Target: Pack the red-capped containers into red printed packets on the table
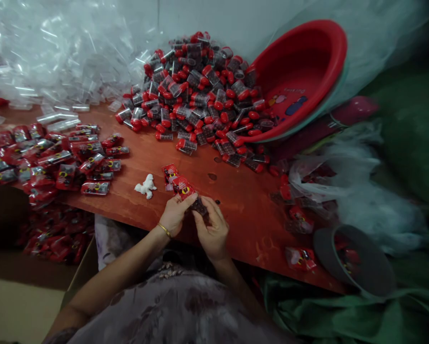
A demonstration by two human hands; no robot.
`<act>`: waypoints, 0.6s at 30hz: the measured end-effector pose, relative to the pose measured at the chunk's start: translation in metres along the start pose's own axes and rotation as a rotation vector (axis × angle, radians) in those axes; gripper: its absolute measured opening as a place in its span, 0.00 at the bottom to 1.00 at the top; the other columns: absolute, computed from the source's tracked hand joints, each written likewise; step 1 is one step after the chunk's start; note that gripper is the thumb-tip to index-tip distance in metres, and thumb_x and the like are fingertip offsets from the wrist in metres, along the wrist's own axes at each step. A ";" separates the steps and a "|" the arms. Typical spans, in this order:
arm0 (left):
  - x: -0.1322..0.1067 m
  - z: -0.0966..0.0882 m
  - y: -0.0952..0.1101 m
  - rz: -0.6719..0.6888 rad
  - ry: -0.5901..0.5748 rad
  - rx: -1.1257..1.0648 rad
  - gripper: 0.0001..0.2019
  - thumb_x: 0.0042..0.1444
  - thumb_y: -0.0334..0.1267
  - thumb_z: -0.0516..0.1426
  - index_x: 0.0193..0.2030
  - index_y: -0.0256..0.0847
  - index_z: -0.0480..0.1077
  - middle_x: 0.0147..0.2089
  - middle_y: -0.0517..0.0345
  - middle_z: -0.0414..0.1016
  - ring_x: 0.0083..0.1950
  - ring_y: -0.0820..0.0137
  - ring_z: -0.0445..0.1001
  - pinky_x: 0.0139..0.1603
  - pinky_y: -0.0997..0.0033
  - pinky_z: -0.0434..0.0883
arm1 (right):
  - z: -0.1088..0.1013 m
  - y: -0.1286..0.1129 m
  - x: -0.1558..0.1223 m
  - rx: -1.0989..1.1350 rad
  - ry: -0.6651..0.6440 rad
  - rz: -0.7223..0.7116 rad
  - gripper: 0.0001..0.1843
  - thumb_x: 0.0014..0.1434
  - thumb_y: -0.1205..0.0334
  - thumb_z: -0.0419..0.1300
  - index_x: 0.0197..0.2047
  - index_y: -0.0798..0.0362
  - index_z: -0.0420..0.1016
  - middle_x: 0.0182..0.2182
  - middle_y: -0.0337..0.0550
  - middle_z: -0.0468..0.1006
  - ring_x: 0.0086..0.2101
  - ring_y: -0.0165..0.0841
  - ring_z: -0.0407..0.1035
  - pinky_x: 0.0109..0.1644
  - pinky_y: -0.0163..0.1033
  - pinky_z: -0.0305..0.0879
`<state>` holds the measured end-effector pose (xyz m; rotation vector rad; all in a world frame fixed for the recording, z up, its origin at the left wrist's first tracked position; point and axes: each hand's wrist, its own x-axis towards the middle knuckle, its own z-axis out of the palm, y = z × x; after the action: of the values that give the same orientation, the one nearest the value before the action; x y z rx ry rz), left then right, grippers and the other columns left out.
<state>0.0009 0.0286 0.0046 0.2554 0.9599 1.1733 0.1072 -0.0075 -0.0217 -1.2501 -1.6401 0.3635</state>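
Over the table's front edge, my left hand (175, 214) pinches a red printed packet (183, 187) between thumb and fingers. My right hand (213, 227) grips a small dark piece (199, 205) at the packet's lower end. The fingers partly cover this piece, and I cannot tell whether it is inside the packet or pressed against it. Just beyond my left hand, another red packet (169, 172) lies flat on the table, partly overlapped by the held one. A crumpled white lump (145, 186) sits to its left.
Small clear containers with red ends (200, 95) are heaped at the back, spilling from a tilted red basin (329, 52). Finished-looking red packets (67, 162) pile up at left, above a cardboard box (76, 272). Clear plastic sleeves (67, 57) fill the back left. A grey ring-shaped container (329, 253) stands right.
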 end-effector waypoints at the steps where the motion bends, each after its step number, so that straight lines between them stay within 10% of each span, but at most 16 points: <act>1: 0.001 -0.002 0.002 -0.002 -0.008 0.003 0.21 0.28 0.45 0.71 0.27 0.33 0.74 0.26 0.58 0.75 0.28 0.75 0.71 0.34 0.75 0.68 | 0.001 0.001 0.000 0.039 -0.022 0.053 0.18 0.58 0.65 0.58 0.53 0.52 0.70 0.47 0.51 0.75 0.48 0.36 0.70 0.53 0.43 0.68; 9: -0.002 -0.007 -0.002 0.073 -0.046 0.090 0.22 0.34 0.49 0.68 0.32 0.33 0.74 0.27 0.57 0.74 0.28 0.75 0.70 0.30 0.76 0.67 | -0.004 0.000 0.005 0.505 -0.221 0.587 0.11 0.60 0.55 0.55 0.34 0.54 0.69 0.22 0.35 0.76 0.18 0.25 0.69 0.25 0.30 0.67; 14: -0.013 0.000 -0.013 0.020 -0.102 0.118 0.26 0.35 0.53 0.67 0.35 0.34 0.72 0.15 0.72 0.55 0.14 0.83 0.50 0.12 0.79 0.51 | 0.003 -0.005 0.003 0.608 -0.163 0.638 0.14 0.59 0.52 0.56 0.30 0.54 0.69 0.22 0.35 0.75 0.17 0.25 0.68 0.22 0.29 0.65; 18: -0.012 -0.004 -0.005 0.081 -0.146 0.142 0.24 0.42 0.59 0.60 0.27 0.36 0.70 0.16 0.68 0.56 0.16 0.80 0.54 0.14 0.78 0.54 | 0.003 -0.007 0.002 0.654 -0.163 0.625 0.13 0.59 0.52 0.56 0.32 0.54 0.69 0.24 0.36 0.76 0.18 0.25 0.69 0.23 0.31 0.66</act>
<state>0.0011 0.0152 0.0048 0.4916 0.9115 1.1451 0.1014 -0.0078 -0.0171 -1.1978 -1.0674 1.2991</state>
